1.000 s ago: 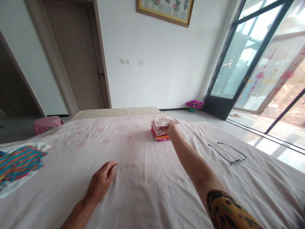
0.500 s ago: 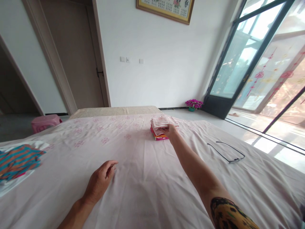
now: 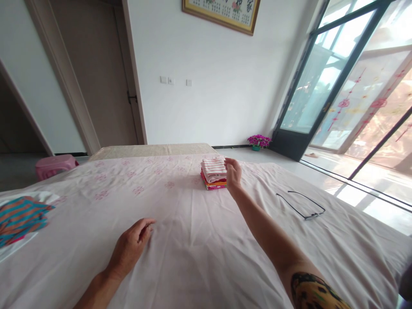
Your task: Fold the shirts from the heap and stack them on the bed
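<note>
A small stack of folded cloths stands on the bed sheet. Its top piece is white with thin reddish stripes; pink, red and orange layers show below. At the stack's right side is my right hand, open, fingers stretched and nothing gripped; whether the fingertips touch the cloth I cannot tell. My left hand is over the near part of the sheet with loosely bent fingers, thumb apart, holding nothing. Over at the left edge lies a crumpled teal-and-orange striped garment on white cloth.
A pair of glasses lies on the sheet, right of my right forearm. Beyond the bed are a pink stool at left and a pot of purple flowers by the glass door. The sheet has wrinkles and printed flowers.
My right hand has let go of the striped cloth on top of the stack and shifted to its right side, fingers now straighter. The left hand has barely moved; the view has turned slightly.
</note>
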